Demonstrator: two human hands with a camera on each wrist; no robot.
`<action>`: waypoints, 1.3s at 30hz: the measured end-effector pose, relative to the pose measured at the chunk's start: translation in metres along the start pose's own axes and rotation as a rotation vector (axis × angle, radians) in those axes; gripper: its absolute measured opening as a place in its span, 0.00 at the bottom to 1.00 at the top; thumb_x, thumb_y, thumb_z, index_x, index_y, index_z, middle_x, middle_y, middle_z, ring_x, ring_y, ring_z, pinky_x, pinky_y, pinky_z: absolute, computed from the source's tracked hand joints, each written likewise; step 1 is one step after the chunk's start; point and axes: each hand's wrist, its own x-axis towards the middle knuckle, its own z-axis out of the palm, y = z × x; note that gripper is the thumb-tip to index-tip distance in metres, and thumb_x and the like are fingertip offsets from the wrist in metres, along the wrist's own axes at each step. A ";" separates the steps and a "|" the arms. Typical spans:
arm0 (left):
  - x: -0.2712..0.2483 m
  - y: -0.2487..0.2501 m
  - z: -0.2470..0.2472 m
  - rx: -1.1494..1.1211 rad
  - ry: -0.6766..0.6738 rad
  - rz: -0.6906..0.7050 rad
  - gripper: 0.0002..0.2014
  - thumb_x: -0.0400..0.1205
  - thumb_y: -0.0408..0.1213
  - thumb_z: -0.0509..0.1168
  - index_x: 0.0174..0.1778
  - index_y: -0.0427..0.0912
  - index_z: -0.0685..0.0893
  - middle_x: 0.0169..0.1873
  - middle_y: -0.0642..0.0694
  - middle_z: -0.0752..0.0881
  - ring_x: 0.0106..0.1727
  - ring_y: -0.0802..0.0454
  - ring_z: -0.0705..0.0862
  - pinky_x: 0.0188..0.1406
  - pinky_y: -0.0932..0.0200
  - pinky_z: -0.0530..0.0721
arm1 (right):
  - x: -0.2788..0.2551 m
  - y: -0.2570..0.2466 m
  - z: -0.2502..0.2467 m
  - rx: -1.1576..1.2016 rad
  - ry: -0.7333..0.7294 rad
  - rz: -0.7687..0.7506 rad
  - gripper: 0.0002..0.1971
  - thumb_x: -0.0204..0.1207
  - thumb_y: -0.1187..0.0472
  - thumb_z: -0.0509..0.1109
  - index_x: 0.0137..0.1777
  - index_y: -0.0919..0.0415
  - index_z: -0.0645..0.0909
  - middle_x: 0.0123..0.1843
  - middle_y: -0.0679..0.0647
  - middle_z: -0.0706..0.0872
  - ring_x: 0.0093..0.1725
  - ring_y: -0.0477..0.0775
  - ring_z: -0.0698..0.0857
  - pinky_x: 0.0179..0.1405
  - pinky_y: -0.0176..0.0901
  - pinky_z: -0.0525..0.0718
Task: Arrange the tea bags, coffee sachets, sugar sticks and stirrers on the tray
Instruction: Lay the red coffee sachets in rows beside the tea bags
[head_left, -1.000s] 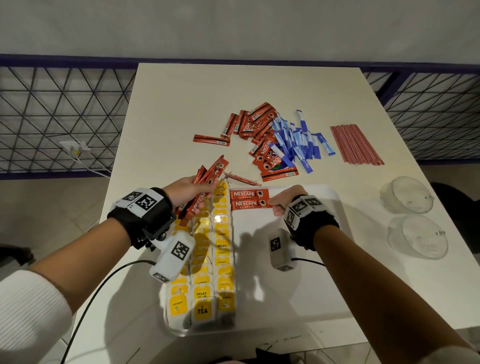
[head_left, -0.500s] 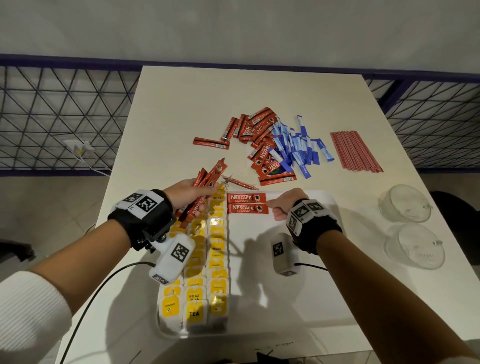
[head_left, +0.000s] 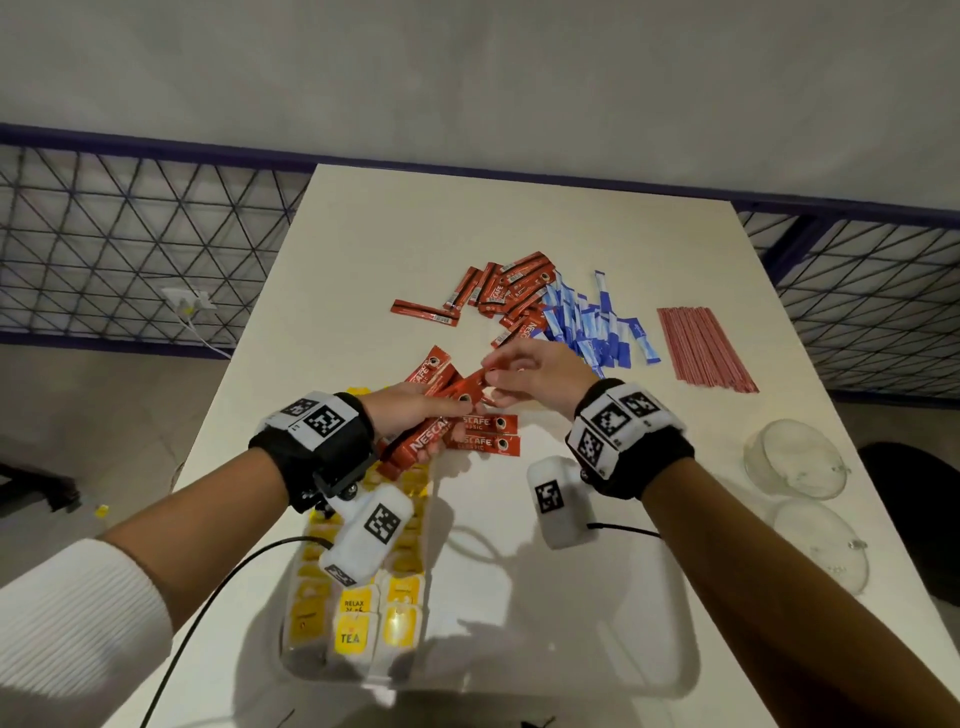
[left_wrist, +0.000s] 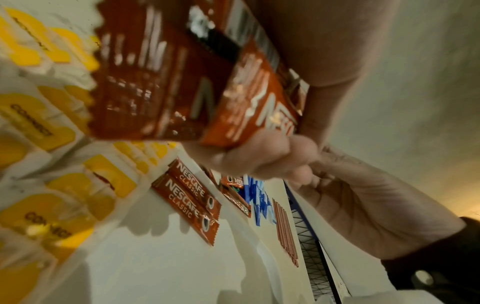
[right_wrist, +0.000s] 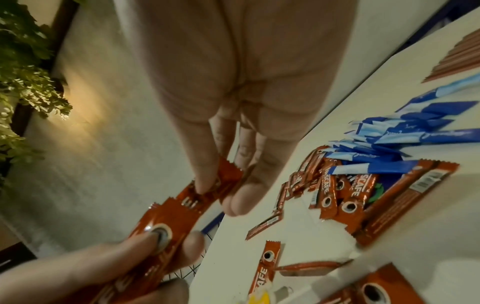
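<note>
My left hand (head_left: 410, 415) grips a bundle of red coffee sachets (head_left: 439, 400) above the tray's far left corner; the left wrist view shows the fingers (left_wrist: 259, 156) curled round the bundle (left_wrist: 182, 82). My right hand (head_left: 491, 376) pinches the far end of one sachet (right_wrist: 226, 176) in that bundle. Two coffee sachets (head_left: 485, 434) lie side by side on the tray (head_left: 571, 623). Rows of yellow tea bags (head_left: 358, 613) fill the tray's left side. Loose coffee sachets (head_left: 509, 291), blue sugar sticks (head_left: 592, 327) and red stirrers (head_left: 701, 348) lie on the table beyond.
Two glass bowls (head_left: 792, 460) (head_left: 821, 545) stand right of the tray near the table's right edge. A single sachet (head_left: 423, 313) lies apart at the left of the pile. Mesh railing (head_left: 130, 244) borders the table on both sides.
My right hand has left the two sachets on the tray and moved up and left to the bundle. My left hand has shifted right with the bundle.
</note>
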 end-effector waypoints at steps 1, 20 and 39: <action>-0.001 -0.001 0.001 0.004 0.003 0.003 0.15 0.83 0.37 0.61 0.30 0.38 0.77 0.16 0.51 0.80 0.13 0.59 0.74 0.15 0.69 0.74 | 0.000 0.001 -0.003 0.004 -0.008 0.009 0.07 0.75 0.69 0.69 0.49 0.58 0.81 0.45 0.53 0.83 0.40 0.50 0.84 0.46 0.36 0.86; 0.006 -0.032 -0.001 -0.127 0.384 0.093 0.15 0.75 0.47 0.72 0.28 0.43 0.77 0.13 0.50 0.74 0.14 0.54 0.70 0.23 0.63 0.70 | -0.005 0.034 0.021 0.218 -0.174 0.164 0.07 0.76 0.69 0.68 0.38 0.61 0.76 0.33 0.57 0.85 0.26 0.46 0.82 0.29 0.34 0.80; 0.011 -0.037 -0.013 -0.064 0.246 0.055 0.17 0.70 0.49 0.73 0.32 0.36 0.80 0.12 0.49 0.75 0.14 0.55 0.72 0.23 0.65 0.76 | -0.011 0.051 0.021 0.392 0.016 0.195 0.07 0.80 0.69 0.63 0.40 0.67 0.77 0.32 0.60 0.80 0.23 0.45 0.79 0.25 0.31 0.81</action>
